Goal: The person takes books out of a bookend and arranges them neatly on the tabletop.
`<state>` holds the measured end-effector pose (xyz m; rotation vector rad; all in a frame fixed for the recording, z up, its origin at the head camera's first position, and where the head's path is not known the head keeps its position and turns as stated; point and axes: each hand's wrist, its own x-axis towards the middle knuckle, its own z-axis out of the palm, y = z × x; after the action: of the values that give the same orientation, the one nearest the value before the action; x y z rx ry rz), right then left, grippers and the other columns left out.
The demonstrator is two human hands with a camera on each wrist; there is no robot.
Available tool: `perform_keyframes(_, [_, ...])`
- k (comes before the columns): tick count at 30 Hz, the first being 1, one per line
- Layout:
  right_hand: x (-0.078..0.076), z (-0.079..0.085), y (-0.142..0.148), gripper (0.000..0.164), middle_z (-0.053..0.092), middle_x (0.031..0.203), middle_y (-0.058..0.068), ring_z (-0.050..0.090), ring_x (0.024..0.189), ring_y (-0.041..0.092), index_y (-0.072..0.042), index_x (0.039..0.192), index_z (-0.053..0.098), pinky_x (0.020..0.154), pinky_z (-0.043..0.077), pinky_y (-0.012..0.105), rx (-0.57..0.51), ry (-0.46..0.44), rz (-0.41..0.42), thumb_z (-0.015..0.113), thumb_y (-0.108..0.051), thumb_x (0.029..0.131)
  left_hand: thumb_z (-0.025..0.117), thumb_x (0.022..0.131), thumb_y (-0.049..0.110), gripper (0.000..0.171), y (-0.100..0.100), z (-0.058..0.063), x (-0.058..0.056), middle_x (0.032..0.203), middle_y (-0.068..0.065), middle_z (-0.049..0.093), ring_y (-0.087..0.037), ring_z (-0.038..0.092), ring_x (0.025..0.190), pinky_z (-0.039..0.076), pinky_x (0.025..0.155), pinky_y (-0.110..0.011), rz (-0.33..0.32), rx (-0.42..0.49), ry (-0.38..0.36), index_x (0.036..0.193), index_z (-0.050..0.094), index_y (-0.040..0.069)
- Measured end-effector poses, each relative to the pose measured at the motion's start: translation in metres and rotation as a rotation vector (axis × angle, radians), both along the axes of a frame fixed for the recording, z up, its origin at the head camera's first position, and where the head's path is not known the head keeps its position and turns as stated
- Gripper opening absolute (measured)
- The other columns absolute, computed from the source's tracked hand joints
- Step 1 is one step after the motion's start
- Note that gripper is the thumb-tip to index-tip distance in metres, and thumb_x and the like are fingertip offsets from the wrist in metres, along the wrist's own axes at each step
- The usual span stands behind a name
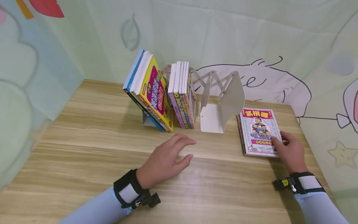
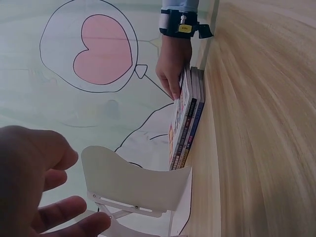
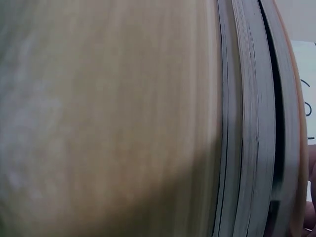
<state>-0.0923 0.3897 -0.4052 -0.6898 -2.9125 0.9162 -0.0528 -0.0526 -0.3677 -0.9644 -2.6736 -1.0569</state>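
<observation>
A small stack of comic books [image 1: 260, 132] lies flat at the right of the table, a pink-and-white cover with cartoon figures on top. My right hand [image 1: 292, 152] grips the top book at its right edge, thumb on the cover and fingers at the side. In the right wrist view the page edges [image 3: 252, 118] of the stack fill the right part. My left hand [image 1: 165, 158] hovers over the table before the bookends, fingers loosely bent and holding nothing. The left wrist view shows its fingers [image 2: 64, 215] beside the white metal bookend [image 2: 138, 185].
An expandable white bookshelf [image 1: 211, 119] stands at the back, its right section without books. Upright thin books [image 1: 181, 96] fill its middle, and larger books with a yellow one [image 1: 156, 96] lean at the left. A printed cloth wall [image 1: 179, 31] rises behind the wooden table [image 1: 84, 140].
</observation>
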Motion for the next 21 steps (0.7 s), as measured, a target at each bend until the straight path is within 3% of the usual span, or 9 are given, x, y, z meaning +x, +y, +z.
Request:
perform_keyframes(8, [0.000,-0.001,0.001,0.078,0.048,0.141,0.033,0.050,0.118,0.045,0.000,0.154,0.033,0.078,0.049,0.039,0.014,-0.036,0.012,0.053,-0.052,0.099,0.068,0.095,0.028,0.039,-0.001,0.000,0.000,0.127,0.002,0.060,-0.011,0.058,0.117,0.054,0.096,-0.031,0.012,-0.025,-0.006,0.132,0.061,0.020])
perform_keyframes(14, [0.003,0.001,0.000,0.070,0.046,0.142,0.031,0.047,0.123,0.047,0.000,0.153,0.034,0.089,0.048,0.055,-0.002,0.040,0.000,0.052,-0.045,0.102,0.067,0.095,0.027,0.037,-0.002,-0.002,-0.002,0.127,0.001,0.060,-0.014,0.057,0.120,0.051,0.102,-0.034,0.011,-0.001,0.027,0.130,0.062,0.018])
perform_keyframes(18, [0.008,0.006,-0.005,0.063,0.049,0.139,0.028,0.047,0.122,0.044,0.000,0.149,0.042,0.090,0.045,0.053,-0.006,0.102,0.008,0.050,-0.042,0.103,0.067,0.095,0.027,0.037,-0.002,-0.002,-0.002,0.128,0.000,0.060,-0.014,0.056,0.121,0.050,0.103,-0.035,0.008,0.001,0.020,0.130,0.062,0.017])
perform_keyframes(21, [0.012,0.010,-0.011,0.060,0.054,0.133,0.025,0.051,0.119,0.040,-0.001,0.146,0.046,0.087,0.046,0.041,0.006,0.144,0.059,0.051,-0.042,0.102,0.066,0.095,0.028,0.037,-0.002,-0.002,-0.003,0.129,0.001,0.060,-0.014,0.055,0.122,0.049,0.105,-0.035,0.011,-0.006,0.008,0.131,0.062,0.017])
